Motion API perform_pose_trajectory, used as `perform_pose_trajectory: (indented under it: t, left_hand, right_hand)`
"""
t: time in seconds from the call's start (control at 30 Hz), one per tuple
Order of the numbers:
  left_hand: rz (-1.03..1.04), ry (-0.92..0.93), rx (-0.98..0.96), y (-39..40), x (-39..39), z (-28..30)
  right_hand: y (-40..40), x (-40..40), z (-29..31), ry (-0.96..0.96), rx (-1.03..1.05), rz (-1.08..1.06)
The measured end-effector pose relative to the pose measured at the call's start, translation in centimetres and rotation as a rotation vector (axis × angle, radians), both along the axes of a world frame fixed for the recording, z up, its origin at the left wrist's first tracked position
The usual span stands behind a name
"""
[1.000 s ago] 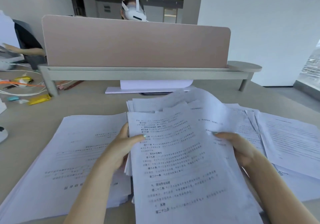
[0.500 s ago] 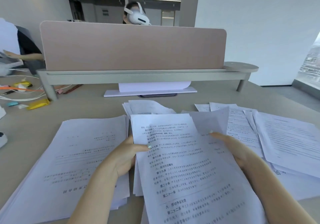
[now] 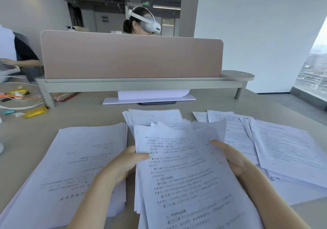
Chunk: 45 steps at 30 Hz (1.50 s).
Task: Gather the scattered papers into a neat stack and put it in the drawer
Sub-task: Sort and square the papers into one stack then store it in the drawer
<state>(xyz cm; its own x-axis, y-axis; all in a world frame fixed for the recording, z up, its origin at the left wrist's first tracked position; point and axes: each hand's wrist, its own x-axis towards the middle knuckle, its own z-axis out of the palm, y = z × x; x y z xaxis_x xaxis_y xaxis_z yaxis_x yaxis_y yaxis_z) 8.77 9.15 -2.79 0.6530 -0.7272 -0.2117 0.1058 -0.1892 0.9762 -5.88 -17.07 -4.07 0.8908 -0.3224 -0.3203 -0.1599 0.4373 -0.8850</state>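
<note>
I hold a thick bundle of printed white papers [image 3: 184, 172] in front of me, its sheets uneven at the top edge. My left hand [image 3: 123, 165] grips its left edge with the thumb on top. My right hand [image 3: 233, 158] grips the right edge. A flat stack of papers [image 3: 77, 167] lies on the desk to the left. More loose sheets [image 3: 283, 147] are spread out on the right, and several others [image 3: 155, 117] lie behind the bundle. No drawer is in view.
A pink divider screen [image 3: 131, 55] on a grey shelf [image 3: 141, 85] closes the far side of the desk [image 3: 26, 133]; a person with a headset sits behind it. Cables and yellow wrappers [image 3: 35, 112] lie at the far left. A white board [image 3: 148, 99] lies under the shelf.
The bundle in my hands has come down and toward me, uncovering the sheets behind it. The view has tilted up a little.
</note>
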Motion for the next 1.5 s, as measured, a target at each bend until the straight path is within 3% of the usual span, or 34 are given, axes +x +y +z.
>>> perform_pose_trajectory:
  t: [0.13,0.3,0.43,0.6,0.67,0.77,0.87,0.97,1.07,1.13,1.37,1.5]
  left_hand:
    - [-0.155,-0.136,0.142,0.4,-0.7,1.0]
    - [-0.211,-0.227,0.056,-0.2,-0.7,5.1]
    - [-0.059,-0.284,-0.185,-2.1,-1.5,9.1]
    - [0.186,-0.607,-0.318,-3.5,-1.5,15.3]
    - [0.218,-0.659,-0.477,-3.9,-1.9,18.0]
    - [0.316,-0.630,-0.639,-4.0,-2.5,19.9]
    - [0.394,-0.561,-0.496,-3.6,-2.1,16.7]
    - [0.371,-0.431,-0.417,-3.8,-2.2,11.8]
    - [0.286,-0.465,-0.236,-4.5,-2.5,9.3]
    - [0.315,-0.463,-0.196,-4.9,-2.4,9.7]
    - [0.453,-0.499,-0.464,-4.4,-2.9,16.8]
    - [0.388,-0.417,-0.439,-4.1,-3.0,14.7]
  right_hand:
    - [0.6,-1.4,0.6,0.054,-0.049,0.023]
    - [0.6,-2.4,2.9,-0.049,-0.133,0.041]
    - [2.1,-1.7,8.2,-0.197,-0.217,-0.066]
    - [2.9,-0.7,16.7,-0.411,-0.408,-0.278]
    - [3.2,-0.6,19.9,-0.521,-0.453,-0.315]
    - [3.5,-0.2,22.0,-0.599,-0.537,-0.312]
    - [2.6,0.1,18.8,-0.521,-0.598,-0.293]
    - [2.1,0.3,13.1,-0.289,-0.581,-0.224]
    - [2.6,0.8,9.6,-0.182,-0.561,-0.265]
    - [3.2,1.1,9.9,-0.217,-0.536,-0.340]
    - [4.5,0.5,18.1,-0.518,-0.564,-0.428]
    - [4.1,0.8,16.0,-0.425,-0.509,-0.355]
